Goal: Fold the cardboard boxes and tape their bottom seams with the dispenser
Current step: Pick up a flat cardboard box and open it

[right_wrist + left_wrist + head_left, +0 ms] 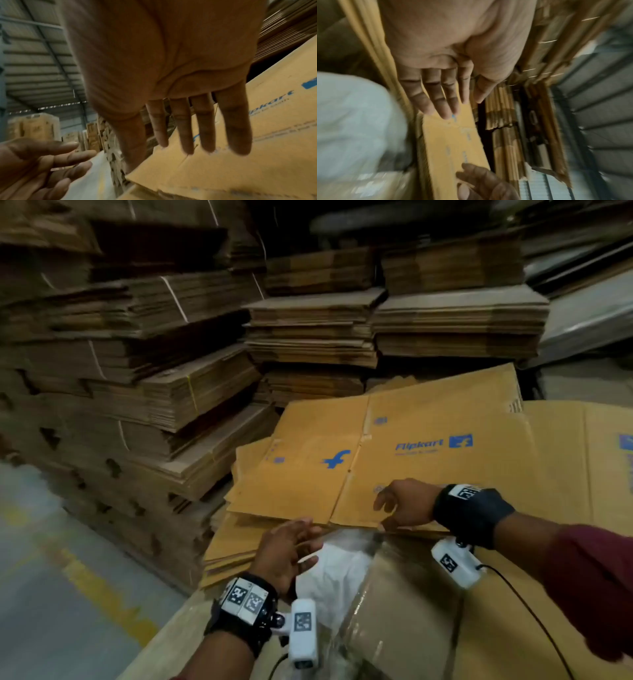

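Note:
A flattened yellow-brown cardboard box (376, 460) with blue print lies on top of a low stack of the same boxes. My right hand (397, 505) is over its near edge with the fingers straight and spread; the thumb reaches down at the edge. In the right wrist view the right hand's fingers (204, 128) hover just over the box (240, 162). My left hand (291, 546) reaches toward the same near edge, fingers extended and holding nothing. The left wrist view shows the left fingers (447, 94) above the box (453, 142). No tape dispenser is in view.
White plastic wrap (339, 570) and a brown wrapped bundle (411, 611) lie under my hands. Tall stacks of flat cardboard (137, 371) stand to the left, and more stacks (342, 330) rise behind. Another printed sheet (582, 474) lies at right. Grey floor with a yellow line (85, 577) is at lower left.

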Motion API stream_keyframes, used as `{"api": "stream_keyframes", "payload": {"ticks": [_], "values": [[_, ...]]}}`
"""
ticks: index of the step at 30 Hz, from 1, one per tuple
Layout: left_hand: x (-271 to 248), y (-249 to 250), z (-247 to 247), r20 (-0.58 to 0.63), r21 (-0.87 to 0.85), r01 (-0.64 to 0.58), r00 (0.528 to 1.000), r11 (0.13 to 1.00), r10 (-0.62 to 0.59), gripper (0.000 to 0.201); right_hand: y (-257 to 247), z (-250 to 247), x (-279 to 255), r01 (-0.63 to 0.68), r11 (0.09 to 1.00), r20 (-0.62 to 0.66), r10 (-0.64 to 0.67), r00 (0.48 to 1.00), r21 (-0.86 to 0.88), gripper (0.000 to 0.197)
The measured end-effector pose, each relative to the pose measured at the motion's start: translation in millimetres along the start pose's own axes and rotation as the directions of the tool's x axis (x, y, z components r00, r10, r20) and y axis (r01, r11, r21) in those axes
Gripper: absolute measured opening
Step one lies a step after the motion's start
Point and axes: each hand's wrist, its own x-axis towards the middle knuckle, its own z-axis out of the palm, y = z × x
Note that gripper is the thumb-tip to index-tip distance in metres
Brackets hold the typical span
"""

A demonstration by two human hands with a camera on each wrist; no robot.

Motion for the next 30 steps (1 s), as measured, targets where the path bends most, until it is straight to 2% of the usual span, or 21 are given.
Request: {"api": "stream_keyframes", "payload": {"ticks": [3, 4, 5, 8, 10, 18, 21, 24, 27, 30], "values": [[18, -20, 18, 0.000, 0.004, 0.132, 0.991, 0.991, -0.132, 0.028, 13, 9, 18, -0.049, 0.949, 0.022, 0.058, 0.998, -0.310, 0.091], [24, -28, 23, -0.001, 0.008, 0.148, 0.989, 0.989, -0.148, 0.027, 14, 14, 18, -0.059, 0.921, 0.057, 0.087, 0.995, -0.385, 0.093], [29, -32, 28, 0.011, -0.003, 0.157, 0.988, 0.988, -0.157, 0.026, 18, 19, 22, -0.052, 0.895, 0.069, 0.092, 0.993, -0.444, 0.087], [44, -34, 40, 0.003, -0.014, 0.163, 0.987, 0.986, -0.163, 0.026, 25, 23, 26, -0.022, 0.812, 0.027, 0.046, 0.999, -0.584, 0.046], [55, -32, 45, -0.002, -0.030, 0.162, 0.987, 0.986, -0.162, 0.028, 27, 19, 27, -0.011, 0.772, 0.014, 0.025, 1.000, -0.635, 0.037], [71, -30, 69, -0.007, -0.042, 0.171, 0.985, 0.984, -0.172, 0.031, 21, -18, 14, 0.105, 0.753, 0.010, -0.130, 0.992, -0.649, 0.029], [69, -15, 79, 0.045, -0.146, 0.127, 0.992, 0.981, -0.122, 0.036, 22, -33, 4, 0.166, 0.736, 0.009, -0.212, 0.977, -0.657, 0.035], [73, 8, 85, -0.004, -0.209, 0.083, 0.996, 0.974, -0.086, 0.039, 22, -42, -5, 0.208, 0.738, -0.014, -0.283, 0.959, -0.642, 0.039], [68, 30, 90, -0.096, -0.262, 0.031, 0.994, 0.965, -0.058, 0.022, 18, -53, -16, 0.238, 0.763, -0.057, -0.338, 0.939, -0.600, 0.037], [51, 54, 89, -0.179, -0.286, -0.072, 0.984, 0.956, 0.021, 0.013, 10, -67, -26, 0.276, 0.818, -0.123, -0.385, 0.915, -0.505, 0.035]]}}
